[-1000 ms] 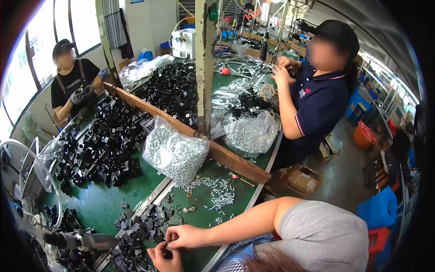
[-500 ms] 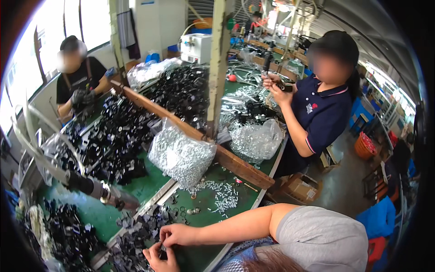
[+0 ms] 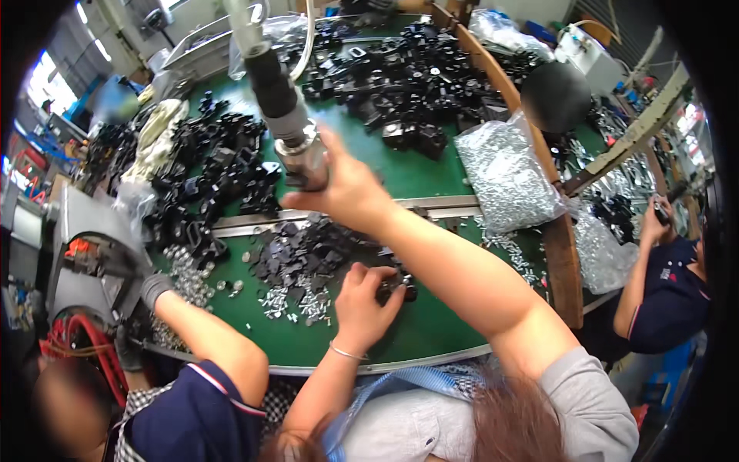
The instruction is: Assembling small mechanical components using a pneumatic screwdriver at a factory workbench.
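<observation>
Near the front of the green table, my left hand is closed on a small black part, pinched between thumb and fingers; the hand partly hides it. My right hand reaches up and forward to a hanging power screwdriver with a dark body and metal lower end. Thumb and forefinger lie on either side of that end; the other fingers are mostly hidden. Just beyond my left hand lies a pile of flat black pieces. Small silver screws lie at its near edge.
Black parts heap at the far side and the left. A clear bag of silver hardware leans by a wooden board. A co-worker's gloved hand is beside a grey machine; another co-worker stands at right.
My view has swung left and down. My right hand has left the left hand and gone up to the hanging screwdriver. The left hand now holds the black part alone.
</observation>
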Available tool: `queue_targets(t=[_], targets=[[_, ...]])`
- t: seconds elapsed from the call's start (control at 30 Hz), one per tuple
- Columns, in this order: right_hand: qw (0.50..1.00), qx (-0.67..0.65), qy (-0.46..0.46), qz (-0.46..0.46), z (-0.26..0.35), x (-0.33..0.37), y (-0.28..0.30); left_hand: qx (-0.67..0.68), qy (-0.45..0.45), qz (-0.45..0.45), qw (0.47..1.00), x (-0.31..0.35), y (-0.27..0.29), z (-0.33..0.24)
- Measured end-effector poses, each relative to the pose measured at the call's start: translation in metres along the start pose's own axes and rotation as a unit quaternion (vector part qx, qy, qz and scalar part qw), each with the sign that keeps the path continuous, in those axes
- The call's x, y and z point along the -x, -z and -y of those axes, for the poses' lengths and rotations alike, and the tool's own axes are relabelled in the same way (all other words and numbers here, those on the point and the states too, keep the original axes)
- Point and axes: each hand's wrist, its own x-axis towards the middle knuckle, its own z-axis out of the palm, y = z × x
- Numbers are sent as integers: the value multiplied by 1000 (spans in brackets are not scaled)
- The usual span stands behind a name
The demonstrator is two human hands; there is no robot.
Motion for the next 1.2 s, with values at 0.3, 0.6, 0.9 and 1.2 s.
queue_targets(t=[0.3,0.6,0.9,1.2], targets=[[996,-77,40,-27,-3,22,27,-1,-12,-11,1000,-9,7,0],[953,-290,-85,-35,23,90,85,9,-22,5,1000,-9,2,5],[951,-287,-118,-5,22,99,82,7,-37,-9,999,-6,-1,4],[935,-310,-148,83,20,85,87,3,-50,-18,999,-8,-1,5]])
